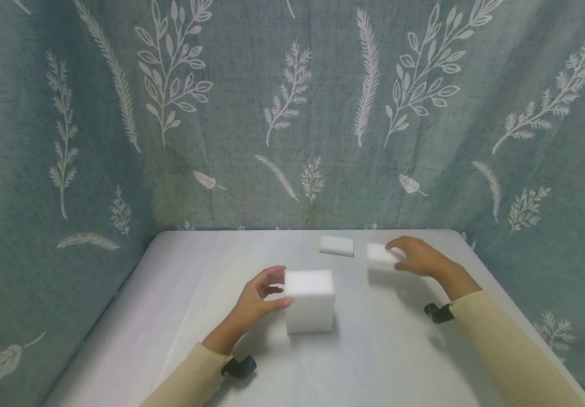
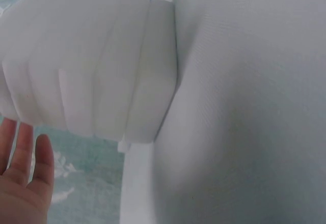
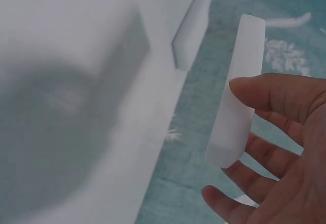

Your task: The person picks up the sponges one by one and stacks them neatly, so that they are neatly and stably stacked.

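Note:
A stack of white sponges (image 1: 310, 305) stands on the table, its several flat layers showing in the left wrist view (image 2: 97, 66). My left hand (image 1: 261, 297) is at the stack's left side, thumb by the front corner and fingers by the back; in the left wrist view its fingers (image 2: 43, 163) look fairly straight at the edge. Farther right, my right hand (image 1: 416, 260) pinches a single white sponge (image 1: 381, 257) between thumb and fingers. The right wrist view shows that held sponge (image 3: 237, 96) raised, with a shadow cast on the table.
Another white sponge (image 1: 337, 246) lies flat near the table's back edge, between the stack and my right hand. The white table (image 1: 195, 316) is bordered by green leaf-patterned cloth (image 1: 241, 192) at the back and sides. Dark straps (image 1: 238, 367) circle both wrists.

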Motion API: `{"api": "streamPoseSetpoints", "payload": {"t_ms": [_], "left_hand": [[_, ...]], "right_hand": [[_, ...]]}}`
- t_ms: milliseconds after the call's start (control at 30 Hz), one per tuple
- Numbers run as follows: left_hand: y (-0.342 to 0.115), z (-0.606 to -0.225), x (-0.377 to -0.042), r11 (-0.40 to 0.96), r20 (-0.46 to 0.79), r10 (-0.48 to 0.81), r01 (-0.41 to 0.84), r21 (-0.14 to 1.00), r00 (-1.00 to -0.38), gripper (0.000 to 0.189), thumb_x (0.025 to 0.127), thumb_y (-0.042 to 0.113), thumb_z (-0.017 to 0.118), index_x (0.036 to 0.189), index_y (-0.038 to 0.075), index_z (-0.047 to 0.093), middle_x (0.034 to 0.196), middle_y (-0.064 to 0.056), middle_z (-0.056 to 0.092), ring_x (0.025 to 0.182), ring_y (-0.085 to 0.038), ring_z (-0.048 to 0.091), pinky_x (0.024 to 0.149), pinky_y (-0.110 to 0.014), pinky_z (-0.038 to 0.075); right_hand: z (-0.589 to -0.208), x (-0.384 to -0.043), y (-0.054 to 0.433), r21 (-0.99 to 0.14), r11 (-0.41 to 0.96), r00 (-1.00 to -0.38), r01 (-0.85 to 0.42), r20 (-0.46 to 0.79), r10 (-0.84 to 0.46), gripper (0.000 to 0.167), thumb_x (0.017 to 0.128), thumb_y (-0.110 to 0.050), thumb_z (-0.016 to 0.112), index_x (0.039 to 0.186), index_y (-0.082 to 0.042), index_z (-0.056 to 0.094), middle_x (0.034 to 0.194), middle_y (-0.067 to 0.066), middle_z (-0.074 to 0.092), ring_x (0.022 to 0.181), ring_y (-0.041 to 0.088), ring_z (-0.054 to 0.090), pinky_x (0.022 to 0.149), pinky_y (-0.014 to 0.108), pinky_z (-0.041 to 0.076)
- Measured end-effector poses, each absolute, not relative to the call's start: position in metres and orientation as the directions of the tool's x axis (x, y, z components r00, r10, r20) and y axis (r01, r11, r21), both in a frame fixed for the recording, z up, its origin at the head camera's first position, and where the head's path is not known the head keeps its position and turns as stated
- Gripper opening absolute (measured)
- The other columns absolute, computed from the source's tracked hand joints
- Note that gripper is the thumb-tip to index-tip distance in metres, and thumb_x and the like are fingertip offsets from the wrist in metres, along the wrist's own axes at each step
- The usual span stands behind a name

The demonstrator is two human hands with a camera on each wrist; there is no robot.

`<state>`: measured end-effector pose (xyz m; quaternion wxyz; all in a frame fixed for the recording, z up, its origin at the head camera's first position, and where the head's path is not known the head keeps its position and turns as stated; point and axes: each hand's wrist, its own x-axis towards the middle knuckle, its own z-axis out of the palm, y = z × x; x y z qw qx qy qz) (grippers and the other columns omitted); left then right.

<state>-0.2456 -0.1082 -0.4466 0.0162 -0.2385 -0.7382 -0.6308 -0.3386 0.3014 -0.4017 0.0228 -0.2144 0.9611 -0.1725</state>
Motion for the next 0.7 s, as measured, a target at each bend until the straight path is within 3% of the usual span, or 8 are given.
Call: {"api": "streamPoseSetpoints", "payload": {"t_ms": [300,700], "left_hand": [[-0.110,-0.442,-0.243,0.134,0.312,0.332,0.372,0.918,-0.890,0.066,0.080,0.010,0.080,0.138,0.007,0.049,0.125,-0.012,0.060,0.118,-0.028,0.054,0.100,-0.050,0.043],[-0.107,-0.443,-0.244,0.126,0.317,0.336,0.376,0.918,-0.887,0.063,0.079,0.007,0.081,0.135,0.005,0.052,0.122,-0.011,0.061,0.116,-0.027,0.054,0.099,-0.050,0.043]], "right_hand": [[-0.389,-0.330,0.288,-0.344,0.796,-0.864,-0.498,0.125,-0.487,0.044,0.085,-0.012,0.072,0.127,-0.005,0.061,0.133,0.018,0.055,0.124,0.040,0.048,0.099,0.059,0.039],[-0.376,-0.320,0.271,-0.368,0.756,-0.839,-0.541,0.169,-0.518,0.042,0.084,-0.015,0.074,0.125,-0.008,0.063,0.132,0.013,0.056,0.124,0.036,0.049,0.099,0.056,0.041]]}}
